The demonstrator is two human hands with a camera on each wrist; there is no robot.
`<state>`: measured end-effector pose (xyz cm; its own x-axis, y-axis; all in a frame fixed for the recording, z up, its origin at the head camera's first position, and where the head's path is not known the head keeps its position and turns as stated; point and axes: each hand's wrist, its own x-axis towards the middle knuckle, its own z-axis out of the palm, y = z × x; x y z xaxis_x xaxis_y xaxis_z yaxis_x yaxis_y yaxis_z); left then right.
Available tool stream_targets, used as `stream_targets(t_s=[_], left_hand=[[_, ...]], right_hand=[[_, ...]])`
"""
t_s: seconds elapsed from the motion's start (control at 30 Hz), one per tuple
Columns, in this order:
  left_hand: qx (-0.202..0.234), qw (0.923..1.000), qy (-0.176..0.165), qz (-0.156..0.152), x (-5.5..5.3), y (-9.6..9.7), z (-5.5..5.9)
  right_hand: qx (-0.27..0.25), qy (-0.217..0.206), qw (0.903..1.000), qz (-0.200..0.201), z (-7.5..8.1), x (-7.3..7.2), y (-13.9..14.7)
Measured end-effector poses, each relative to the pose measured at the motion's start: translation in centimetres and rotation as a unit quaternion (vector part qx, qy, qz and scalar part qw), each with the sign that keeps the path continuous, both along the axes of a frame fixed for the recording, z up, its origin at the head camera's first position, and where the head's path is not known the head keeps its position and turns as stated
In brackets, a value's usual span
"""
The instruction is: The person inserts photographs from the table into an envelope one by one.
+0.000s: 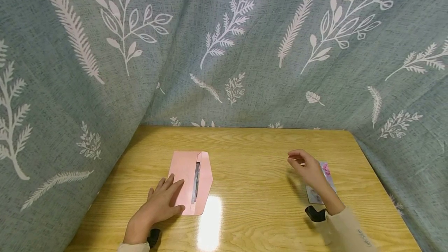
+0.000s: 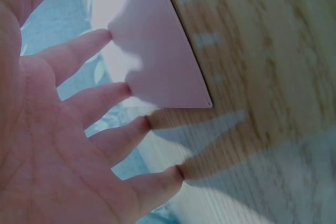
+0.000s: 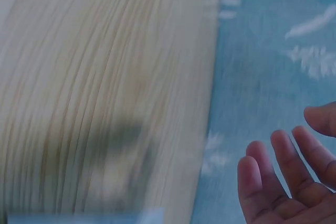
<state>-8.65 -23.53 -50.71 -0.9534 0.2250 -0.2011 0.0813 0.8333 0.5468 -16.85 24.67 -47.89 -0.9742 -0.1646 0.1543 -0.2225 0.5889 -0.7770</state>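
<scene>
A pink envelope point(image 1: 185, 166) lies on the wooden table at the left with its flap spread to the right. Something grey and dark shows in its opening point(image 1: 196, 182). My left hand point(image 1: 157, 207) rests on the envelope's left part, fingers spread; in the left wrist view, fingertips point(image 2: 126, 90) touch the paper near a corner. Over at the right, my right hand point(image 1: 309, 170) hovers with loosely bent fingers and holds nothing. Beneath it lies a card point(image 1: 314, 196) with pink flowers, partly hidden by the hand and forearm. The right wrist view shows empty fingers point(image 3: 286, 163).
The wooden table point(image 1: 252, 174) reaches back to a blue-green curtain point(image 1: 217, 100) with white leaf prints, which hangs behind and at both sides. A bright light reflection lies on the tabletop near the envelope. Dark wrist devices point(image 1: 315, 214) sit at both cuffs.
</scene>
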Motion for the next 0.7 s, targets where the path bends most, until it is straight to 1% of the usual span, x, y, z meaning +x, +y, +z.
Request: stream_targets(t_s=[0.13,0.33,0.5,0.7], left_hand=[[0.003,1.0000,0.002,-0.001,0.0,0.0,-0.1],[0.008,1.0000,-0.001,0.002,0.1,-0.2,-0.2],[0.011,0.9999,-0.002,0.001,0.1,-0.2,-0.3],[0.010,0.9999,0.002,0.001,0.1,-0.2,-0.3]], right_hand=[[0.036,0.009,0.9989,-0.029,-0.2,-0.2,2.4],[0.060,0.002,0.9958,-0.068,-0.4,-0.2,5.8],[0.068,-0.031,0.9939,-0.081,-0.7,-0.1,8.3],[0.094,-0.085,0.9895,-0.070,-1.5,-0.2,10.4]])
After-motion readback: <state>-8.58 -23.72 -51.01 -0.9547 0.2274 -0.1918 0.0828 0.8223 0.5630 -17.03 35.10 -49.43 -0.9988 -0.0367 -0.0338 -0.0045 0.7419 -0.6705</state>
